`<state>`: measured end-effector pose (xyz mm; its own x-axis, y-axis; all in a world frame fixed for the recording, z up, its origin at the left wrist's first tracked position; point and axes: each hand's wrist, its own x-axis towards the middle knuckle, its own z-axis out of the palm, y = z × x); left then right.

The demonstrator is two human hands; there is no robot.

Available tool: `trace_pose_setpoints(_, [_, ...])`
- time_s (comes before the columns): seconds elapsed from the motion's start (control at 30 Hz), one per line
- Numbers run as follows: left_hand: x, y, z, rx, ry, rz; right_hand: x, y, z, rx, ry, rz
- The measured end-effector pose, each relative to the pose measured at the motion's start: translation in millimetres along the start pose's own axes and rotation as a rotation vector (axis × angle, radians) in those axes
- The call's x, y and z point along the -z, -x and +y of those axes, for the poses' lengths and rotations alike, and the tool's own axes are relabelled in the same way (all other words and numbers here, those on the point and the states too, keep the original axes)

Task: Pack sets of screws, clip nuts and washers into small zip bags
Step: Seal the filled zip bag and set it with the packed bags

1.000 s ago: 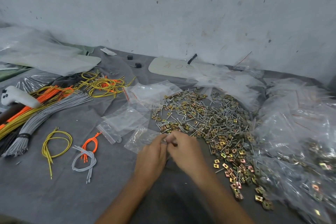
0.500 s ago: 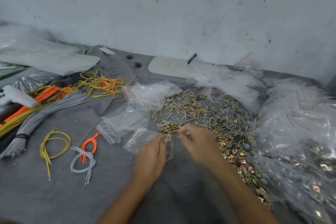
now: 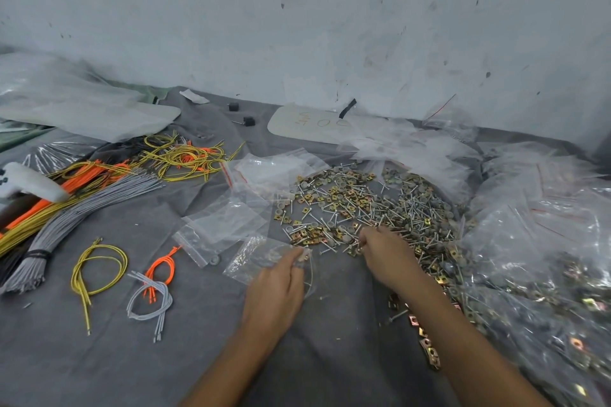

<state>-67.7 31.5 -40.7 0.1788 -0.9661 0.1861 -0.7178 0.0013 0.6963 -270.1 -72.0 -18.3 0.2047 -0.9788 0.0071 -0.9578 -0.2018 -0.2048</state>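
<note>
A wide heap of screws, brass clip nuts and grey washers [image 3: 370,208] covers the grey cloth in front of me. My left hand [image 3: 281,284] pinches the mouth of a small clear zip bag [image 3: 305,269] just left of the heap's near edge. My right hand [image 3: 385,256] reaches into the near edge of the heap, its fingertips curled down among the screws and nuts; what they hold, if anything, is hidden. Empty zip bags [image 3: 224,225] lie flat to the left of the heap.
A big mound of filled bags [image 3: 542,258] takes up the right side. Bundles of grey, orange and yellow wires [image 3: 76,198] lie at left, with small wire loops [image 3: 99,268] nearer me. A white handle [image 3: 29,180] sits at far left. The wall stands behind.
My right hand has left my left hand and moved right and away into the heap. My left hand stays put, holding the small bag.
</note>
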Motion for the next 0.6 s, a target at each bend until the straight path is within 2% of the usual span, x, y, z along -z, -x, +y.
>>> trace_pose_setpoints(0.27, [0.0,0.5,0.3,-0.006,0.011,0.000,7.7,14.8,4.6,-0.017,-0.128,0.098])
trace_pose_setpoints(0.37, [-0.8,0.7,-0.8,-0.008,0.023,0.018,14.4,35.5,-8.4,-0.050,-0.497,0.168])
trace_pose_setpoints(0.5, [-2.3,0.4,-2.2,-0.037,0.005,0.030,1.9,71.2,-46.0,-0.037,-0.918,-0.003])
trace_pose_setpoints(0.57, [-2.1,0.6,-2.4,-0.032,0.007,0.017,-9.0,80.1,-63.2,0.003,-0.961,-0.064])
trace_pose_setpoints(0.6, [-2.0,0.6,-2.5,-0.029,0.009,0.012,-14.7,80.8,-68.1,0.040,-0.889,-0.048])
